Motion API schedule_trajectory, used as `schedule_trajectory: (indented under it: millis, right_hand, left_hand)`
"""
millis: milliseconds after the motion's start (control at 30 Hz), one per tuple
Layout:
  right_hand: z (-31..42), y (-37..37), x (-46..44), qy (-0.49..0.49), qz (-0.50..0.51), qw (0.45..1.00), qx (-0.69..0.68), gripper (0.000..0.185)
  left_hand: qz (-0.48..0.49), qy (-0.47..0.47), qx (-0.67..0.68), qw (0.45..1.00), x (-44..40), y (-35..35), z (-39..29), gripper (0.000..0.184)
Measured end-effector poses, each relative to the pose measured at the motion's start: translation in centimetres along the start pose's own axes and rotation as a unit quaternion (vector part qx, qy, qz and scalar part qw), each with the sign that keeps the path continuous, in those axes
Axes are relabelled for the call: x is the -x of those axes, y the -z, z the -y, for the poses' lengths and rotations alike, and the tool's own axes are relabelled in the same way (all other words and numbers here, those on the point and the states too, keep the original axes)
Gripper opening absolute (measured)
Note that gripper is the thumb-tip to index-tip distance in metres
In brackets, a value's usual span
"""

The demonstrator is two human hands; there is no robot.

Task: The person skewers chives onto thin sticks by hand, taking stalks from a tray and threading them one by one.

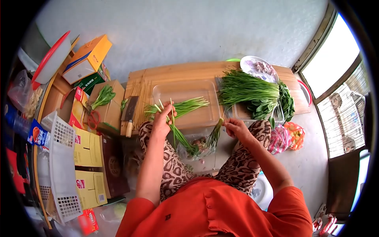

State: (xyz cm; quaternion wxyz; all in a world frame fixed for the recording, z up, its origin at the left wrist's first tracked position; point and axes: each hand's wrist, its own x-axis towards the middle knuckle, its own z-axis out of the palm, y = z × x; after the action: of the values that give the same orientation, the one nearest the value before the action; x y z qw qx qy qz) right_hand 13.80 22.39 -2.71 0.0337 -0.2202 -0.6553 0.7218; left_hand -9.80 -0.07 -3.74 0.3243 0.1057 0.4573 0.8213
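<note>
My left hand [162, 118] is closed around several long chives [179, 136], their pale ends poking up between the fingers and their green tips hanging over my lap. Pinched in my right hand [235, 128] is the end of a small chive bunch [214, 133], whose darker tips droop. Behind my left hand, more chives [193, 106] lie across a clear plastic tray [189, 86] on the wooden board [146, 75]. A big heap of chives [248, 89] rests farther right, with broad leafy greens [287, 102] beside it.
Thin bamboo skewers [143, 102] and a cleaver [131, 108] lie at the board's left. A plate of pale pieces [258, 67] stands at the back right. Red scissors [94, 118] and cardboard boxes [112, 94] are to the left. Plastic bags [288, 136] sit at the right.
</note>
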Motion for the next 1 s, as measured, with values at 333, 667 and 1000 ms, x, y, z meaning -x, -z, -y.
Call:
schedule_trajectory:
  millis: [333, 667, 1000]
  right_hand:
    - [2.8, -2.1, -3.6, 0.07, -0.017, 0.997, 0.003, 0.016]
    - [2.4, -3.9, -2.2, 0.059, -0.036, 0.998, -0.003, 0.015]
    - [5.8, -8.0, 1.7, 0.069, -0.019, 0.997, 0.042, 0.013]
  left_hand:
    - [0.042, -0.014, -0.02, 0.999, -4.1, -1.8, -2.0, 0.022]
    - [0.032, 0.014, -0.083, 0.996, -3.2, -0.7, -0.4, 0.02]
    - [0.079, 0.018, -0.109, 0.991, 1.5, -3.3, 0.3, 0.019]
